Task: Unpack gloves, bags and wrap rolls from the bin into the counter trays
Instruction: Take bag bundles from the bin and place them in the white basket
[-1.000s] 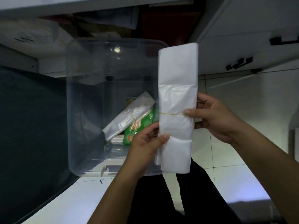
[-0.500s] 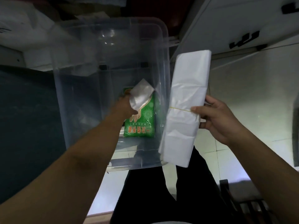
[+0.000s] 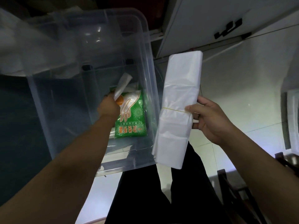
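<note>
A clear plastic bin [image 3: 150, 65] stands on the floor in front of me. Inside it lies a green pack of disposable gloves [image 3: 134, 125]. My left hand [image 3: 108, 107] reaches down into the bin and grips a smaller clear bundle of bags [image 3: 122, 85], which sticks up above the green pack. To the right of the bin, my right hand [image 3: 207, 120] holds a long white bundle of folded plastic bags [image 3: 179, 104], bound by a yellow rubber band, upright in the air.
White cabinet doors with black handles [image 3: 228, 28] stand at the upper right above a pale tiled floor [image 3: 242, 81]. A dark surface [image 3: 17, 120] lies left of the bin. My dark-trousered legs [image 3: 145, 196] fill the bottom centre. A white tray edge [image 3: 291, 120] shows at far right.
My left hand let go of the white bundle, reached into the bin and took hold of the smaller clear bundle, lifting its end. The right hand moved the white bundle rightwards.
</note>
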